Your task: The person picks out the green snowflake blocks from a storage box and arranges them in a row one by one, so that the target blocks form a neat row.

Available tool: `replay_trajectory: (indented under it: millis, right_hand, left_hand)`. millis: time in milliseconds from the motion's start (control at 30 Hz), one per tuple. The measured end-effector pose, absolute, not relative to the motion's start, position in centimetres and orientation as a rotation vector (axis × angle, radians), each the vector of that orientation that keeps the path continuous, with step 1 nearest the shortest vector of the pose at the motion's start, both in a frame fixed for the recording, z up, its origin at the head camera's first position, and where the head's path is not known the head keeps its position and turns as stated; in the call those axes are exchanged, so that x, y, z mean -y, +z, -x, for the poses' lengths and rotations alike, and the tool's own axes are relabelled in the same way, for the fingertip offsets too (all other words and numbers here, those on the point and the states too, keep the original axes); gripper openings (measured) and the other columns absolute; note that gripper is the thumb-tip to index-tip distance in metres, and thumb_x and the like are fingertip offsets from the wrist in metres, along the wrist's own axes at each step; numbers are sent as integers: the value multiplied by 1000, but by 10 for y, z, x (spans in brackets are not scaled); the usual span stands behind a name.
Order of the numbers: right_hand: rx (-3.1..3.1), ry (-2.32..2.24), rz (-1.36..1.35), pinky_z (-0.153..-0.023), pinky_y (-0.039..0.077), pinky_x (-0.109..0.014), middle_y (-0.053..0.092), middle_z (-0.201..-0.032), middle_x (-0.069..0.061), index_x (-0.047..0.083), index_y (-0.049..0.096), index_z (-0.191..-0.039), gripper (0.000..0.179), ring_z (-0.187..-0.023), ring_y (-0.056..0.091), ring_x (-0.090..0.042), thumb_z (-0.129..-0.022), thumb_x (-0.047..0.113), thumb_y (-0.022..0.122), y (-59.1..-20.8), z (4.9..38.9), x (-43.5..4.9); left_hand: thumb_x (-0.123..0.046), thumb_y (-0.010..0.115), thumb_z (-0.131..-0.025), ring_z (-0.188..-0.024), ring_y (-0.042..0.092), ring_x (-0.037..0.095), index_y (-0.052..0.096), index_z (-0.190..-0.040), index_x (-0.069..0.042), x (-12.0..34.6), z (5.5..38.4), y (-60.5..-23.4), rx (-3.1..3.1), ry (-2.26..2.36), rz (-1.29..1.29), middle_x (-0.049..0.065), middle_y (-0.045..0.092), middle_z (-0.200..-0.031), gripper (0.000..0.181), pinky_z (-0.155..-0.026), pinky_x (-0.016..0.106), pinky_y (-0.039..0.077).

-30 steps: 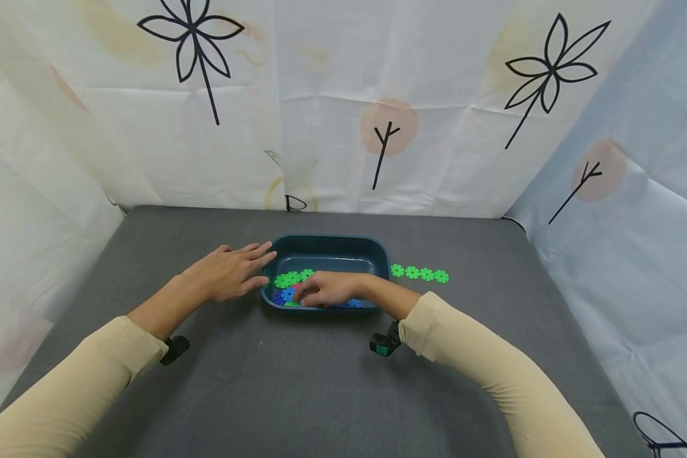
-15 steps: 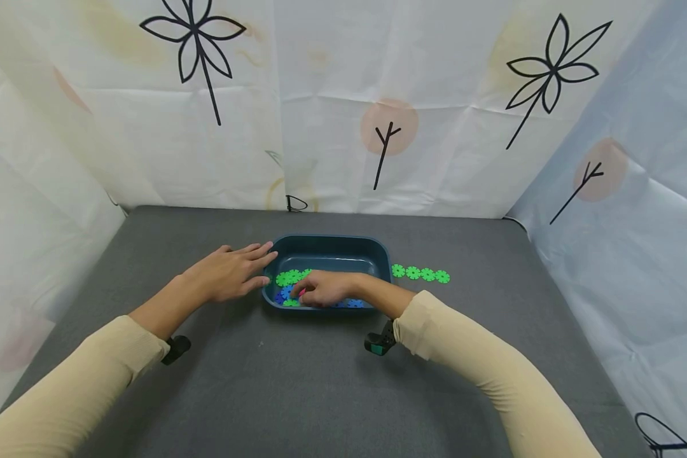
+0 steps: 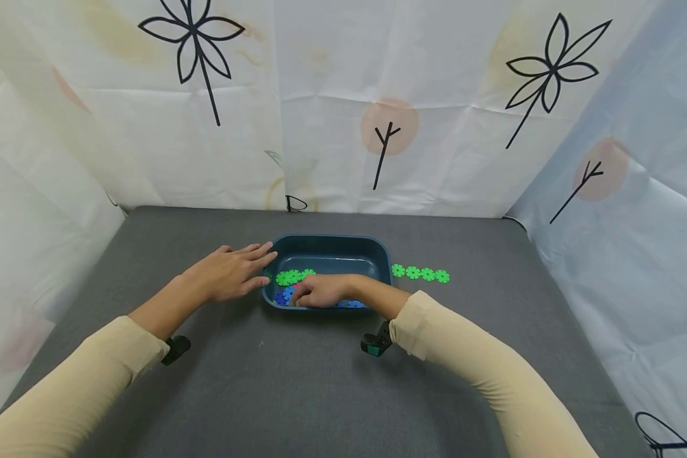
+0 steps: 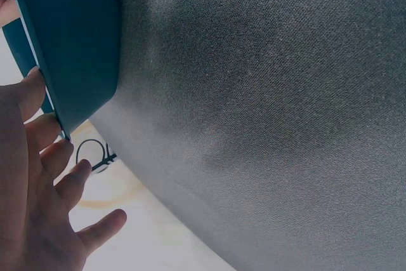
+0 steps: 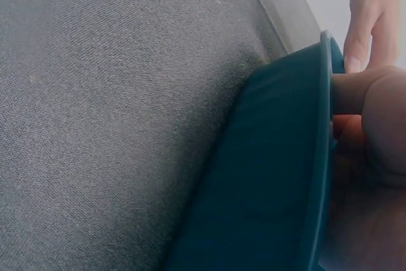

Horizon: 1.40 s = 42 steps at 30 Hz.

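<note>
bright, even head view; soft shadows on the grey table (image 3: 298, 388); wrist views dimmer, cooler

A pale printed curtain (image 3: 332, 76) lines the far side of a gray table (image 3: 298, 394) — black-line flowers (image 3: 192, 28) left and right, a peach disc (image 3: 403, 130) between.

Notched green and blue discs (image 3: 289, 278) lie in the tray (image 3: 338, 261).

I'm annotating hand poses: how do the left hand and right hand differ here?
The left hand spreads its fingers; the right hand bends its fingers downward. The left hand is at the left rim of the tray; the right hand reaches inside. Both are bare.
</note>
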State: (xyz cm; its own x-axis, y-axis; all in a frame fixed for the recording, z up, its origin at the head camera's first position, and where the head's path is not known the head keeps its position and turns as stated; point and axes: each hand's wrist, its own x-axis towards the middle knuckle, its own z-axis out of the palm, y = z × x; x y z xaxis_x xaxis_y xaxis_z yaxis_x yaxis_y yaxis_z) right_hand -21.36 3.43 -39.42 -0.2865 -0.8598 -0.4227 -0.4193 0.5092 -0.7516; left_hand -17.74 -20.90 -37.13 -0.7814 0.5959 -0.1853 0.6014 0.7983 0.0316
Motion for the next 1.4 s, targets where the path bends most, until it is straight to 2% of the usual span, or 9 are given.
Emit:
replay_trajectory:
  millis: [100, 200, 333, 667, 900, 1100, 1200, 1367, 1400]
  right_hand:
    - [-1888, -678, 1024, -87, 47, -23, 65, -110, -5, -1, 65, -127, 34, -94, 56, -9, -107, 9, 40, -391, 213, -36]
    - [-1853, -714, 1011, -75, 44, -22, 56, -83, -1, -5, 66, -119, 32, -74, 48, -9, -106, 9, 40, -388, 213, -38]
    - [-1814, -746, 994, -66, 39, -23, 43, -69, 2, -11, 64, -108, 31, -62, 40, -10, -107, 12, 43, -382, 213, -40]
    - [-1852, -774, 961, -81, 53, -26, 70, -101, -2, -4, 69, -114, 22, -87, 62, -10, -97, 9, 65, -368, 211, -50]
    - [-1887, -807, 1007, -85, 53, -24, 72, -99, -3, -3, 71, -109, 17, -90, 65, -9, -96, 6, 65, -367, 211, -62]
    - [-1973, -831, 1019, -75, 51, -24, 73, -95, -2, 1, 76, -106, 16, -78, 58, -9, -96, 8, 65, -366, 215, -85]
    - [-1990, -878, 977, -79, 54, -34, 74, -96, -4, 1, 76, -107, 17, -81, 61, -19, -96, 7, 65, -365, 219, -100]
    - [-2042, -928, 900, -90, 53, -47, 75, -100, -4, 1, 76, -109, 18, -94, 67, -25, -96, 8, 66, -358, 223, -128]
    - [-2050, -946, 880, -90, 53, -46, 75, -100, -7, 0, 76, -109, 18, -93, 68, -22, -96, 8, 66, -357, 224, -135]
  left_hand:
    - [-39, 48, -105, -145, 32, 36, 35, -155, -5, 209, 177, -371, -2801, -40, -939, 19, 28, -160, 62, -104, 65, 35]
    - [-39, 49, -105, -145, 33, 36, 36, -154, -5, 208, 177, -372, -2805, -39, -941, 19, 28, -160, 61, -104, 65, 35]
    - [-39, 49, -105, -144, 33, 37, 36, -154, -5, 208, 177, -372, -2807, -36, -946, 19, 29, -160, 61, -104, 65, 35]
    - [-39, 49, -105, -144, 33, 37, 36, -154, -5, 208, 177, -372, -2808, -45, -931, 19, 29, -160, 61, -104, 65, 35]
    - [-39, 49, -105, -144, 33, 37, 36, -154, -4, 207, 176, -371, -2808, -40, -930, 19, 29, -160, 62, -104, 65, 35]
    - [-39, 49, -105, -144, 33, 38, 36, -154, -4, 206, 176, -372, -2813, -57, -934, 19, 29, -160, 62, -104, 66, 34]
    - [-39, 49, -104, -144, 33, 38, 36, -154, -4, 207, 176, -372, -2816, -56, -935, 19, 30, -159, 62, -104, 66, 34]
    - [-39, 50, -104, -144, 33, 37, 36, -154, -4, 207, 175, -372, -2819, -51, -942, 20, 30, -159, 62, -104, 66, 35]
    - [-39, 50, -104, -144, 34, 37, 36, -154, -4, 207, 175, -372, -2820, -50, -944, 20, 30, -159, 62, -104, 66, 35]
